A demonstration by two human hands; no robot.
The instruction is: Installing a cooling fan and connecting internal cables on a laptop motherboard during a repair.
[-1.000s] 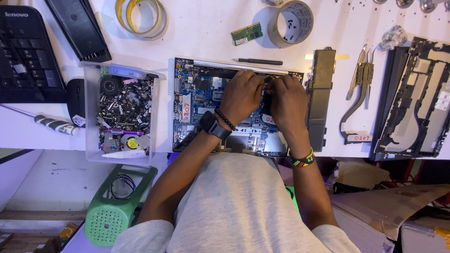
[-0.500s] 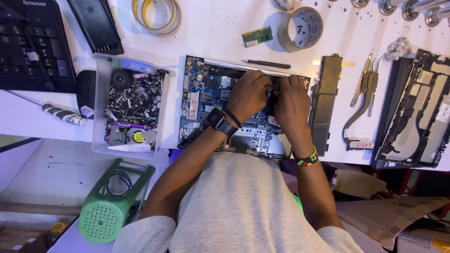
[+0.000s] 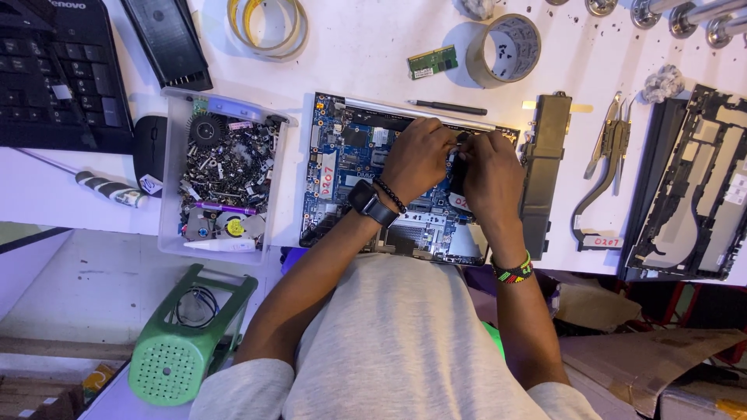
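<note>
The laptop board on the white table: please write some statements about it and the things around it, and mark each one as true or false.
1. Both hands, the left hand and the right hand, rest on the laptop board. True.
2. The clear box of small parts lies on the right side of the board. False: it lies on the left side.
3. A black pen lies on the table just above the board. True.
4. The roll of grey tape sits inside the clear box. False: it stands on the table above the board.
5. The left wrist wears a black watch. True.
</note>
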